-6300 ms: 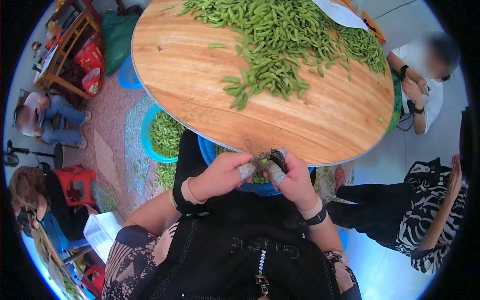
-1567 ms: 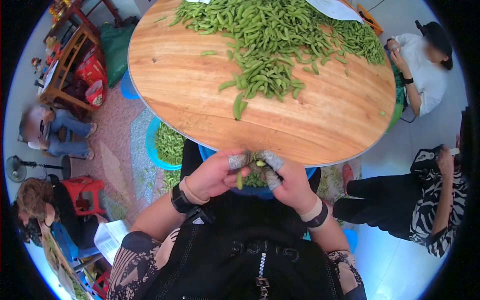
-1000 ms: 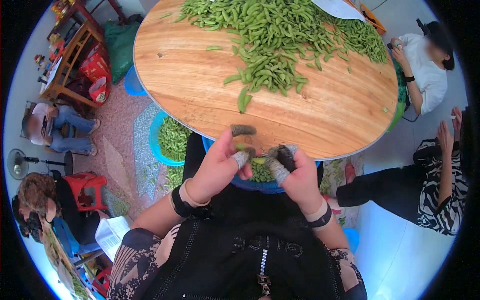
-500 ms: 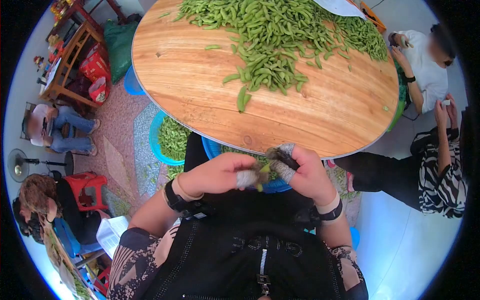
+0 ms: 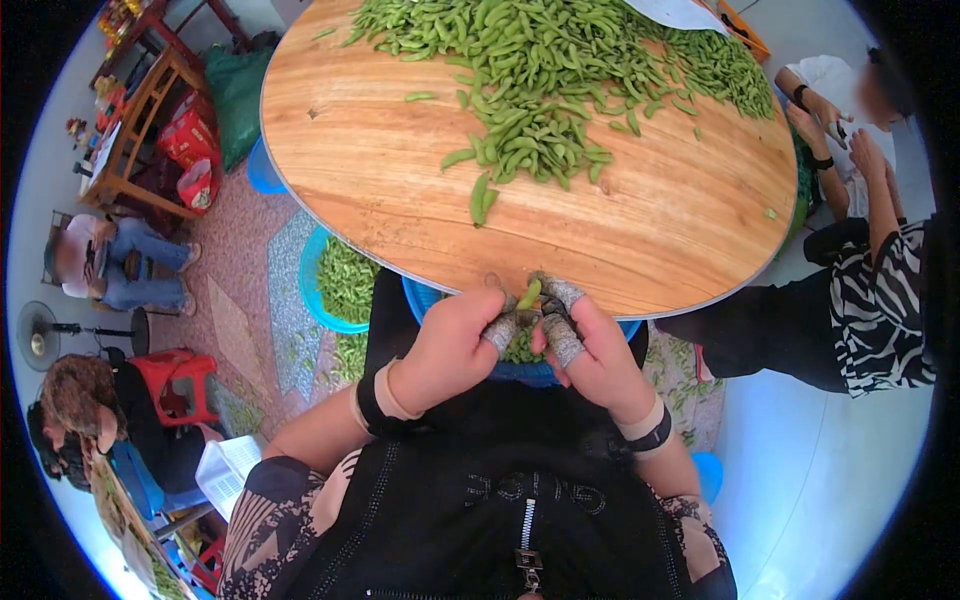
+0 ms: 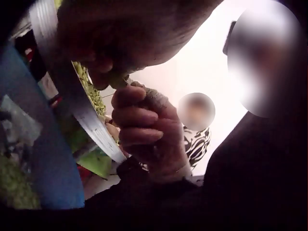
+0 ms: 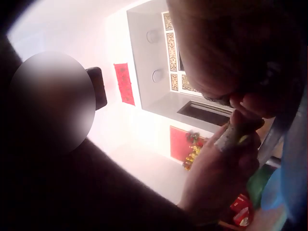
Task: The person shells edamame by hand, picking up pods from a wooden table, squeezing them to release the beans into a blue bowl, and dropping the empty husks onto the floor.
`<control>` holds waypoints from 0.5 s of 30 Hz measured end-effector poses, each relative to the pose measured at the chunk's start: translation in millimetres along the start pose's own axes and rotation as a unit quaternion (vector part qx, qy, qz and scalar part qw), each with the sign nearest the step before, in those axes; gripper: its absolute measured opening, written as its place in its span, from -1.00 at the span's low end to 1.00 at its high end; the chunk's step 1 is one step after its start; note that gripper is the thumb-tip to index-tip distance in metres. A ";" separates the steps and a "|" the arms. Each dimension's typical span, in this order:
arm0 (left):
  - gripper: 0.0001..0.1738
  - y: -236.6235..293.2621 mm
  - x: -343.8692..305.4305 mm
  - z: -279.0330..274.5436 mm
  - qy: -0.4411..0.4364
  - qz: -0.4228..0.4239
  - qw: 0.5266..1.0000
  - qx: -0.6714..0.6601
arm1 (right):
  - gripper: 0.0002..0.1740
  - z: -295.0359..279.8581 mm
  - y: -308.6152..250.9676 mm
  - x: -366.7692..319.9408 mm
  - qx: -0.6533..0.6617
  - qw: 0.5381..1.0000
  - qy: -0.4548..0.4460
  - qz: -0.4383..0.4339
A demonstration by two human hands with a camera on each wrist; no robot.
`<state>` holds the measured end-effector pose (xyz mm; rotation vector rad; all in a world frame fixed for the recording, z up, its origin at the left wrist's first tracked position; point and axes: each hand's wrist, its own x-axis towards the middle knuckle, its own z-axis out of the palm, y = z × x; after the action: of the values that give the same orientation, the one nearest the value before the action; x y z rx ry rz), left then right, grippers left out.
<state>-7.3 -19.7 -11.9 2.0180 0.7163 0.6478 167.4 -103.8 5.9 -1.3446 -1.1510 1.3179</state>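
Just beyond the table's near edge in the head view, my two hands meet fingertip to fingertip around a green edamame pod. My left hand pinches its lower end between thumb and finger. From the other side, my right hand pinches the same pod with grey-wrapped, dirt-stained fingers. Wrapping also covers the left thumb. In the left wrist view the pod shows between both hands' fingertips. Below the hands, partly hidden by them, a blue basin holds small green pieces.
A large heap of edamame pods covers the far part of the round wooden table. A turquoise basin of green pods stands on the floor at left. Other people sit or stand around, two close together at right.
My hands were apart a second ago and now meet around a pod, which has risen toward the table edge. The person in the zebra-patterned top has moved toward the one in white.
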 end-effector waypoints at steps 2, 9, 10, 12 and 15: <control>-0.89 1.7 1.0 -4.2 0.015 0.074 0.987 0.142 | -0.59 1.5 0.3 1.0 0.050 0.998 -0.002 0.046; -0.77 -7.0 -1.9 -16.7 -0.113 -0.148 0.932 -0.309 | -0.62 0.4 -8.0 -3.7 0.297 0.941 -0.067 0.149; -0.76 -7.1 -2.0 -18.8 -0.160 -0.292 0.760 -0.558 | -0.63 1.2 -11.9 -5.1 0.330 0.925 -0.084 0.167; -0.76 -9.7 -3.1 -15.2 -0.142 -0.210 0.873 -0.416 | -0.64 1.4 -5.5 -1.8 0.299 0.935 -0.068 0.179; -0.79 1.8 -2.2 -17.5 -0.107 -0.001 0.988 0.111 | -0.63 3.8 1.0 -0.5 0.215 0.958 -0.053 0.183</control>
<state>-20.2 -12.3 -2.2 2.2500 0.6854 0.3549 163.6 -104.5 4.9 -1.2026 -0.6394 1.8055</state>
